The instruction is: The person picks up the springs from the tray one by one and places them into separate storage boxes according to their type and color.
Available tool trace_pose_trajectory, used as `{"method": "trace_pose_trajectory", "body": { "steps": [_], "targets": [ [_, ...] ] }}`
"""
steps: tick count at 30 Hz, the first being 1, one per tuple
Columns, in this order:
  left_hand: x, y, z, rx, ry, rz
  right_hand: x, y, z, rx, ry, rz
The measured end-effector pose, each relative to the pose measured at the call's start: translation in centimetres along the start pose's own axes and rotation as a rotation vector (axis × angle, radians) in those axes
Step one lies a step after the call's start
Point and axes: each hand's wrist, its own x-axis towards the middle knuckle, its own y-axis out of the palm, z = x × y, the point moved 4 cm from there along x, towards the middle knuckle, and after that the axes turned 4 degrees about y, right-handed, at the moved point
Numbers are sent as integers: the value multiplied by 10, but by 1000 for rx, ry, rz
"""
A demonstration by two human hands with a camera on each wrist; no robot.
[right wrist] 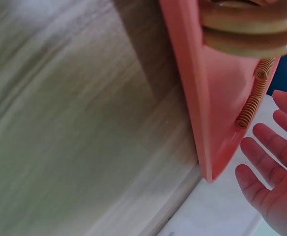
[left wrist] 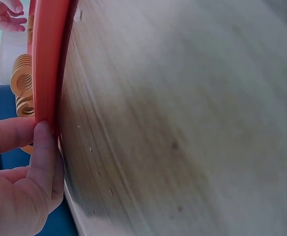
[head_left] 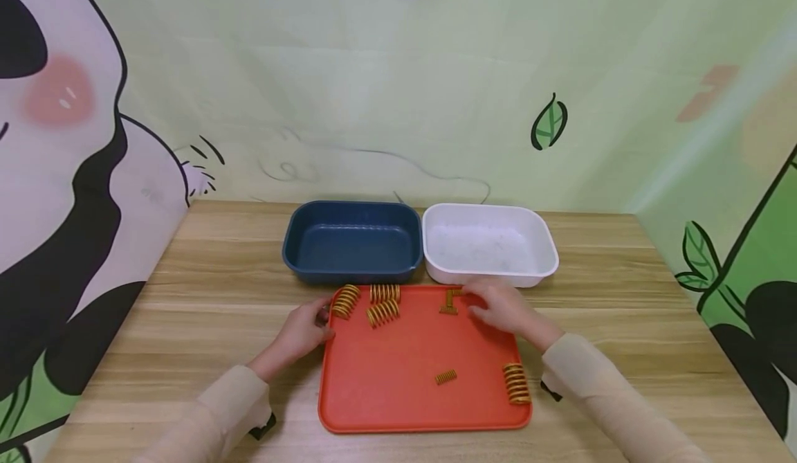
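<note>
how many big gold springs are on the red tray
4: one big spring in the far left corner of the red tray, by the left hand; a second at the far rim; a third just in front; a fourth at the right edge. Others may be hidden.

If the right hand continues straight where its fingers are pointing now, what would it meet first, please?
Most likely the small springs near the far edge of the red tray, just beyond the right hand; its height is unclear, so it might pass over them.

Red tray [head_left: 386,380] — golden springs [head_left: 516,383]; navy bin [head_left: 353,245], white bin [head_left: 488,245].
</note>
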Motion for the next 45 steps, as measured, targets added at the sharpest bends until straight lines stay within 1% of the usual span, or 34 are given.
{"method": "trace_pose_trajectory", "body": {
  "steps": [7, 16, 26, 31, 37, 45],
  "targets": [
    [0, 0, 0, 15, 11, -5, 2, 3, 0, 3, 10, 19],
    [0, 0, 0, 1, -18, 8, 5, 5, -1, 21, 33, 32],
    [0, 0, -1, -4, -28, 6, 7, 7, 0, -29, 18, 11],
    [0, 0, 0, 4, -10, -3, 9, 11, 1, -35, 25, 17],
    [0, 1, 1, 21, 6, -10, 11, 16, 1, -72, -4, -25],
    [1, 1, 1, 25, 9, -14, 13, 18, 3, -86, 5, -88]
  ]
}}
